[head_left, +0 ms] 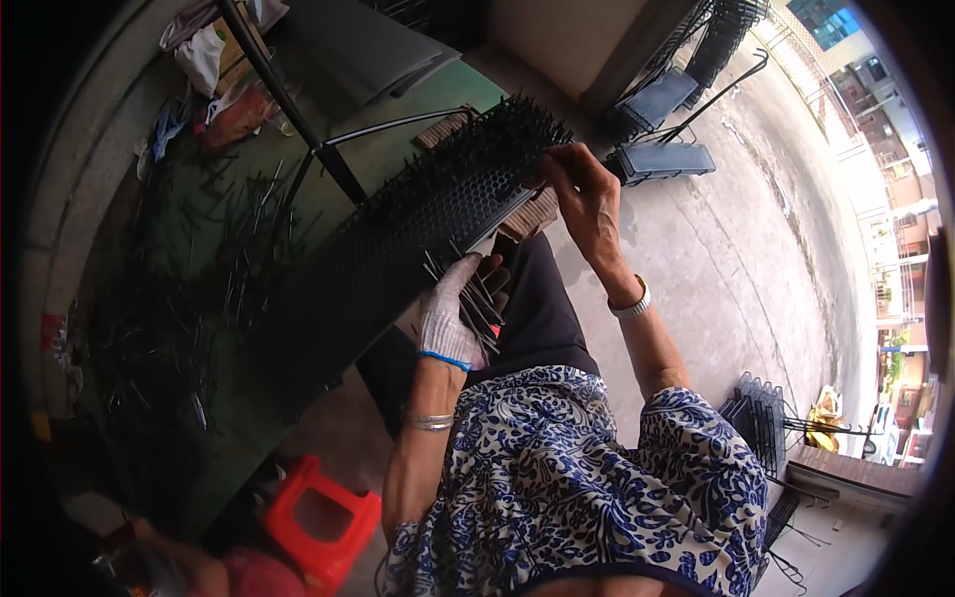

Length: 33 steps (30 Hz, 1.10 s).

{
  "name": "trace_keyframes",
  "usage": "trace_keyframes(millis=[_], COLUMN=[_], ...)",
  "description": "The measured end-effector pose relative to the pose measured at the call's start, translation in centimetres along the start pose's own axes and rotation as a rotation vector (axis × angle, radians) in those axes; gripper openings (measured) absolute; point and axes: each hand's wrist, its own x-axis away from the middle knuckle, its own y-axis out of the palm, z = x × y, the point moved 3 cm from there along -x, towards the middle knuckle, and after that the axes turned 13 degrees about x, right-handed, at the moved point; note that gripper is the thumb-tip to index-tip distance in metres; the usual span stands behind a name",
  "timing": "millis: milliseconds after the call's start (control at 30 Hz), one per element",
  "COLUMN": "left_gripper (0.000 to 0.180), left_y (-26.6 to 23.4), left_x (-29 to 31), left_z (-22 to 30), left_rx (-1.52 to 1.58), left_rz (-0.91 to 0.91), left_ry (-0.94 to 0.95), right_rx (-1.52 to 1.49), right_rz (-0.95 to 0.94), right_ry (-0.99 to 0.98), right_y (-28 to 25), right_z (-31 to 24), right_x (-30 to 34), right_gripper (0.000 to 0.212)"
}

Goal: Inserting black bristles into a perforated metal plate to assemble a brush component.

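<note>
A long black panel with honeycomb holes [438, 224] lies slanted before me, with many dark pins [477, 144] standing upright along its far side. My left hand [453, 318], in a white knit glove with a blue cuff, is closed round a loose bundle of thin dark rods [479, 303] beside the panel's near edge. My right hand [585, 194] is bare, with thumb and forefinger pinched at the panel's right end. Whatever is between those fingertips is too small and dark to make out.
Many loose dark rods [234, 269] are strewn over the green table [388, 124] on the left. A black metal bar [298, 99] rises there. A red plastic stool [343, 532] stands low left, near another person's arm [189, 562]. Racks with grey panels [665, 159] stand on the floor at right.
</note>
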Motion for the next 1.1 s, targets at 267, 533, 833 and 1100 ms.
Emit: trace_keyframes(millis=[267,533,833,1100], left_gripper=[0.024,0.023,0.023,0.018], left_y=[-0.4,-0.4,-0.7,-0.7], left_x=[-0.6,-0.7,-0.9,-0.7], left_z=[-1.2,-1.1,-1.2,-1.3], left_rx=[0.148,0.176,0.191,0.198], left_rz=[-0.037,-0.040,-0.044,-0.023], left_ry=[-0.053,-0.058,-0.078,-0.045], right_rx=[0.058,0.138,0.221,0.288], right_rz=[0.129,0.189,0.218,0.136], right_ry=[-0.069,-0.085,-0.203,-0.241], right_y=[1.6,2.2,2.0,1.7], right_z=[3.2,2.9,2.4,1.8], right_x=[-2.8,-2.7,-2.4,-2.7], right_gripper=[0.009,0.008,0.008,0.010])
